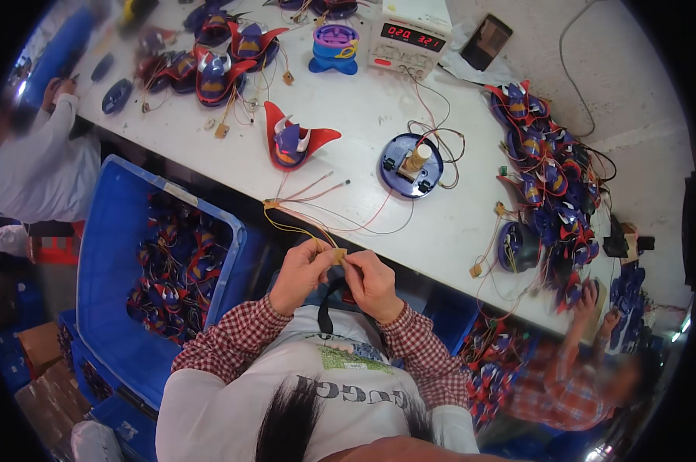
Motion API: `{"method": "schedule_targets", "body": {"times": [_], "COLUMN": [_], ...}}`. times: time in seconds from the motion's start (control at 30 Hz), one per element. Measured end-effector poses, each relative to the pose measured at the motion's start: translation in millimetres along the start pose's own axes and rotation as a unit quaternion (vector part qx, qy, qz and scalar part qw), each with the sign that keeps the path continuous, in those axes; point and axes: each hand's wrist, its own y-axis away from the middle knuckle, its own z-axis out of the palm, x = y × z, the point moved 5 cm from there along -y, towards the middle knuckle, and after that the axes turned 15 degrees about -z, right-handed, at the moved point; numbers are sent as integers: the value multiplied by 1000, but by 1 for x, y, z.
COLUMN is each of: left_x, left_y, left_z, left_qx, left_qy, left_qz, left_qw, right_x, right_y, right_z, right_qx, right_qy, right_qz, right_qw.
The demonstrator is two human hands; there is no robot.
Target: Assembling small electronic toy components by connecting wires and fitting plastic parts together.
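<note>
Close to the table's front edge, my left hand (pixel 300 273) pinches a small tan circuit board (pixel 338 256) with thin wires. My right hand (pixel 373 286) has its fingertips closed at the board's right edge; they hide part of it. Yellow and dark wires (pixel 290 225) run from the board up over the edge onto the table. Beyond them stands a purple toy figure head (pixel 289 143) with red wing-like sides and white horns. Right of it, a round dark-blue shell (pixel 411 165) holds a cream cylinder and is joined to leads.
A power supply (pixel 411 35) with a lit display stands at the back, beside a blue-purple tub (pixel 335 48). Toy heads are heaped on the right (pixel 544 165) and far left (pixel 213 73). A blue bin (pixel 105 254) of parts stands left. Co-workers sit on both sides.
</note>
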Motion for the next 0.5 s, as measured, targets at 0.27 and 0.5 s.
{"method": "schedule_targets", "body": {"times": [0.27,0.5], "left_x": [7,16], "left_y": [-3,-9], "left_z": [10,15], "left_qx": [-18,-8], "left_qy": [0,-15], "left_qz": [8,3], "left_qw": [1000,1000], "right_x": [-3,0], "right_y": [-7,-13], "right_z": [-9,-14], "right_qx": [24,15], "right_qy": [23,50], "right_qz": [-10,-2], "right_qw": [999,999]}}
